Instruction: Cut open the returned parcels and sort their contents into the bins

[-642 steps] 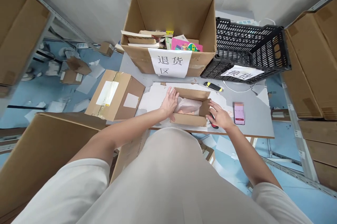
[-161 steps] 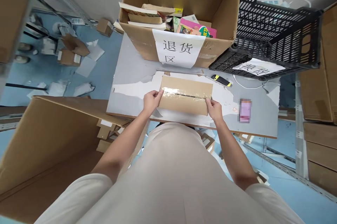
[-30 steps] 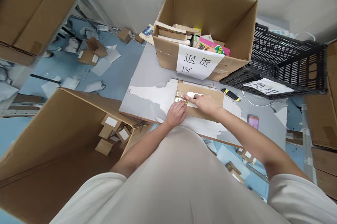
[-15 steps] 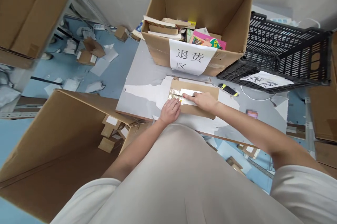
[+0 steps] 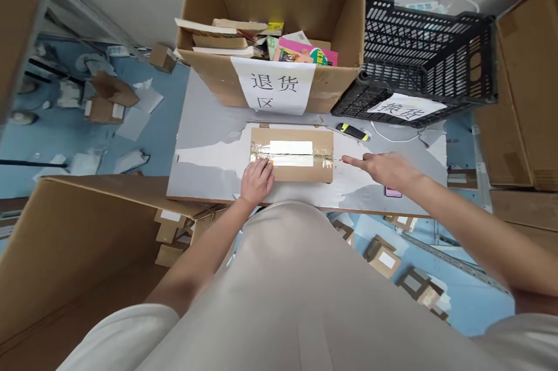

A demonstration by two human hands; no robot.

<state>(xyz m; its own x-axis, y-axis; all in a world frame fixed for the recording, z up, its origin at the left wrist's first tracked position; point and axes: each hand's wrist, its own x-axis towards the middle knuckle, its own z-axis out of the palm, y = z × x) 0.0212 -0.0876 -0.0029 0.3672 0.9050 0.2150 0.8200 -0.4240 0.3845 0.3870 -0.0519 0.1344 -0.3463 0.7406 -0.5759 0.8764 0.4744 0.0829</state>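
A flat cardboard box (image 5: 300, 174) lies on the table, with white labels and shiny tape on top. A slit runs along its middle seam. My left hand (image 5: 258, 180) rests on the box's front left corner, fingers laid out over the edge. Just off the box's right end is my right hand (image 5: 386, 168), closed with the index finger stretched forward. A thin blade (image 5: 339, 160) sticks out past that fingertip; its handle is mostly hidden in the hand. Behind the box lies a black and yellow utility knife (image 5: 352, 131), touched by neither hand.
At the back of the table (image 5: 204, 185) stands a large carton (image 5: 209, 77) of books, beside a black plastic crate (image 5: 429, 60). A phone (image 5: 393, 191) lies near the front edge. Lower left is a big open carton (image 5: 87, 231) holding small boxes. Paper and boxes litter the floor.
My right hand has moved right with the blade, from the box's left part to beyond its right end. My left hand stays at the corner. The view has shifted.
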